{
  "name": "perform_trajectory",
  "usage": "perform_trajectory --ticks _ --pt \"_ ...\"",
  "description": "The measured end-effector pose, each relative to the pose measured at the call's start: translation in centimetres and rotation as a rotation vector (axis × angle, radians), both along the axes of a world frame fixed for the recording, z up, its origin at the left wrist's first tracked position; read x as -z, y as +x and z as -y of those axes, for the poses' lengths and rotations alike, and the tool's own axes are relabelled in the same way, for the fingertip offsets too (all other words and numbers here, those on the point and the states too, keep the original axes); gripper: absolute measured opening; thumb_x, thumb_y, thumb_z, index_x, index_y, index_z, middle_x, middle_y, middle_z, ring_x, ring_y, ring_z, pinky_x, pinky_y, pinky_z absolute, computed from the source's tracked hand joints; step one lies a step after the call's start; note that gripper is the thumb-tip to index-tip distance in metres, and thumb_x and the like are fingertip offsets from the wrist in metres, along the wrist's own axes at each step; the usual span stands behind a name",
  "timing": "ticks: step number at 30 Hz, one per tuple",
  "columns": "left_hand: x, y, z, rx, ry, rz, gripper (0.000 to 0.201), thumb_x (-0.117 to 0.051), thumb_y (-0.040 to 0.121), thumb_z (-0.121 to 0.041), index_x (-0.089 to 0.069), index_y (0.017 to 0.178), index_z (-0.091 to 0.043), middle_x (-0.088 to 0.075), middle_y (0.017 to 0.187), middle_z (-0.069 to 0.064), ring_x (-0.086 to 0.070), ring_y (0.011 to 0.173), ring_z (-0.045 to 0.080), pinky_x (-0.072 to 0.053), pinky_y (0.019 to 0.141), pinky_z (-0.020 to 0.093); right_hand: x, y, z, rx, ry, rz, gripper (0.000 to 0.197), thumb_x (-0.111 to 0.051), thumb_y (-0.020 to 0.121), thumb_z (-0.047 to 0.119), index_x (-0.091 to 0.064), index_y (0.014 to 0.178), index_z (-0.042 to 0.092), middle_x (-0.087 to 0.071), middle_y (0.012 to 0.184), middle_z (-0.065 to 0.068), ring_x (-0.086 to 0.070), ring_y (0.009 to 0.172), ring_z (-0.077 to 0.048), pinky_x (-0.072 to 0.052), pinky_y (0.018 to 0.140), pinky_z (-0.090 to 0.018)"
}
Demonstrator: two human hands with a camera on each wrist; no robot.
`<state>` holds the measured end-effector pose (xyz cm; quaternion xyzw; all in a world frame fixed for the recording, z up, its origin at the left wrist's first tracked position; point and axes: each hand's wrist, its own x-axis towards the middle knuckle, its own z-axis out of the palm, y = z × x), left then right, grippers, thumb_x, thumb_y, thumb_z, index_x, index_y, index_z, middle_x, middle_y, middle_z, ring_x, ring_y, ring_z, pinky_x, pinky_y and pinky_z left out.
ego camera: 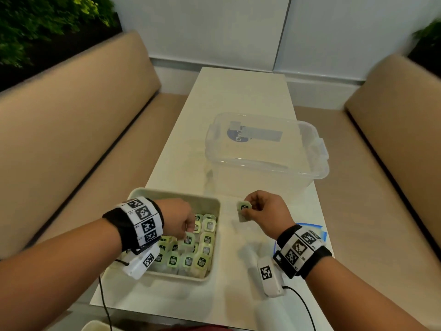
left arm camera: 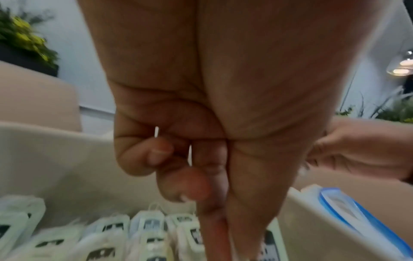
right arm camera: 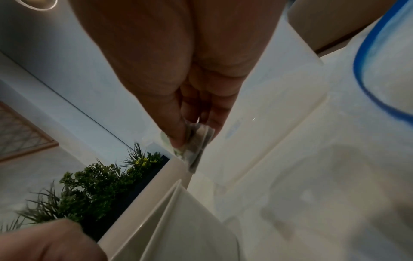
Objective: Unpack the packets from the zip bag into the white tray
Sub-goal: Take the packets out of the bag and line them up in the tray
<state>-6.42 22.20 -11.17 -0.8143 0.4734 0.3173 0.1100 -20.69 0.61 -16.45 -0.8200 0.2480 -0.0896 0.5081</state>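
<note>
Fingers (ego camera: pixel 247 212) of the right hand (ego camera: pixel 267 212) are curled and pinch a small stack of pale green packets (ego camera: pixel 244 210), held in the air just right of the white tray (ego camera: pixel 216 204), above the counter (ego camera: pixel 238 96). From the right wrist view the stack looks like more than one packet pressed together between thumb and fingertips. The left hand (ego camera: pixel 177 218) hangs over the tray with its fingers (left arm camera: pixel 196 183) curled; its fingertips reach down among the packets in the tray (ego camera: pixel 188 252), and the left wrist view seems to show one nipped between thumb and finger, though blur leaves that uncertain.

Rows of packets already fill most of the tray, standing close together. The zip bag (ego camera: pixel 310 230), edged in blue, lies flat on the counter under the right wrist and looks nearly or wholly emptied.

To finish this step well, the right hand should probably carry its stack left over the tray rim and set it into the gap at the far end, upright like the others. The left hand could hold the neighbouring rows back so they do not topple. Letting go low should keep the stack from scattering.

A clear plastic box (ego camera: pixel 265 149) stands farther back on the counter.
</note>
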Motion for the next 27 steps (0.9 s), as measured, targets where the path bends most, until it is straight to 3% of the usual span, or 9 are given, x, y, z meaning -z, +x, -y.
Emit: perform_trajectory --ticks 2,6,10,12,15,20,23,27 --pt "1.1 0.1 0.7 0.082 0.088 -0.031 0.028 -0.072 0.085 -0.027 -0.070 0.112 -0.019 -0.070 0.105 -0.003 -0.056 0.085 0.011 -0.046 0.080 0.024 0.0 0.6 -0.6 0.012 0.026 0.023 0.015 -0.077 0.076 0.006 -0.070 0.079 0.019 -0.075 0.075 -0.002 -0.073 0.075 -0.024 -0.060 0.077 -0.040" --pt "3.4 0.9 2.1 0.124 0.122 0.004 0.025 -0.073 0.083 -0.023 -0.072 0.107 -0.018 -0.072 0.104 0.000 -0.063 0.088 0.019 -0.048 0.078 0.026 -1.0 1.6 -2.1 0.018 0.121 0.105 0.009 -0.073 0.085 0.006 -0.071 0.080 0.012 -0.075 0.071 -0.002 -0.071 0.067 -0.017 -0.059 0.072 -0.039" --pt "4.6 2.0 2.6 0.139 0.087 0.043 0.020 -0.073 0.081 -0.026 -0.072 0.100 -0.021 -0.072 0.100 -0.003 -0.064 0.087 0.019 -0.051 0.079 0.029 -1.3 2.1 -3.1 0.037 0.154 0.110 0.009 -0.069 0.090 0.012 -0.073 0.083 0.016 -0.075 0.080 -0.011 -0.073 0.076 -0.029 -0.061 0.076 -0.047" --pt "4.9 2.3 2.6 0.155 0.091 0.037 0.019 -0.073 0.081 -0.029 -0.072 0.099 -0.022 -0.072 0.100 -0.003 -0.061 0.083 0.018 -0.050 0.077 0.029 -1.0 2.2 -3.4 0.043 0.132 0.118 0.008 -0.070 0.090 0.016 -0.074 0.084 0.020 -0.075 0.082 -0.008 -0.072 0.080 -0.030 -0.060 0.079 -0.050" --pt "4.2 2.7 2.4 0.138 0.054 0.004 0.029 -0.076 0.078 -0.040 -0.070 0.100 -0.023 -0.071 0.097 -0.005 -0.062 0.084 0.017 -0.051 0.077 0.029 -1.1 2.2 -3.7 0.058 0.073 0.123 0.012 -0.072 0.088 0.019 -0.075 0.081 0.027 -0.076 0.082 0.002 -0.071 0.084 -0.021 -0.057 0.086 -0.046" --pt "0.6 3.6 2.1 -0.001 -0.375 -0.127 0.037 -0.071 0.076 -0.058 -0.065 0.099 -0.029 -0.067 0.092 -0.012 -0.061 0.083 0.008 -0.050 0.075 0.027 -1.5 2.6 -4.6 0.066 0.086 0.116 0.013 -0.073 0.088 0.019 -0.076 0.080 0.029 -0.076 0.081 0.002 -0.071 0.083 -0.023 -0.057 0.085 -0.048" --pt "-0.8 3.2 2.0 -0.111 -0.606 -0.193 0.021 -0.067 0.083 -0.051 -0.065 0.094 -0.034 -0.066 0.089 -0.016 -0.057 0.075 -0.003 -0.043 0.067 0.021 -1.7 2.8 -5.2 0.058 0.109 0.140 0.007 -0.075 0.086 0.018 -0.077 0.082 0.024 -0.076 0.082 -0.001 -0.070 0.083 -0.027 -0.057 0.084 -0.049" --pt "-1.6 2.8 1.9 -0.125 -0.746 -0.148 0.015 -0.065 0.089 -0.040 -0.070 0.094 -0.027 -0.066 0.085 -0.012 -0.053 0.066 -0.003 -0.039 0.064 0.018 -1.9 3.2 -6.1 0.050 0.210 0.194 0.011 -0.079 0.082 0.015 -0.073 0.091 0.015 -0.074 0.085 -0.012 -0.067 0.076 -0.020 -0.059 0.080 -0.047"
